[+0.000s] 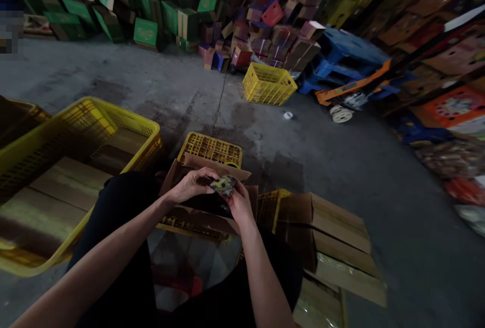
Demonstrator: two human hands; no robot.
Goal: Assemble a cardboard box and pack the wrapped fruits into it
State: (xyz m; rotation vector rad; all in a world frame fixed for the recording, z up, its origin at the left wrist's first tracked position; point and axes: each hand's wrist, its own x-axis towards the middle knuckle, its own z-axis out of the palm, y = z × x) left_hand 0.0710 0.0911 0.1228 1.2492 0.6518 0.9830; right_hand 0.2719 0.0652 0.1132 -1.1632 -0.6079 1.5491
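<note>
Both my hands meet over an open cardboard box (189,166) that sits on a yellow crate (211,148) in front of my knees. My left hand (191,184) and my right hand (238,203) are both closed on a small round greenish-yellow object (224,184), which looks partly wrapped in dark material; I cannot make out what it is. The box's inside is dark.
A large yellow crate (125,121) lined with cardboard stands at my left. Flattened cardboard boxes (333,237) lie at my right. Farther off are another yellow crate (269,84), a blue pallet (348,50), an orange pallet jack (352,88) and piles of green and red boxes (151,4).
</note>
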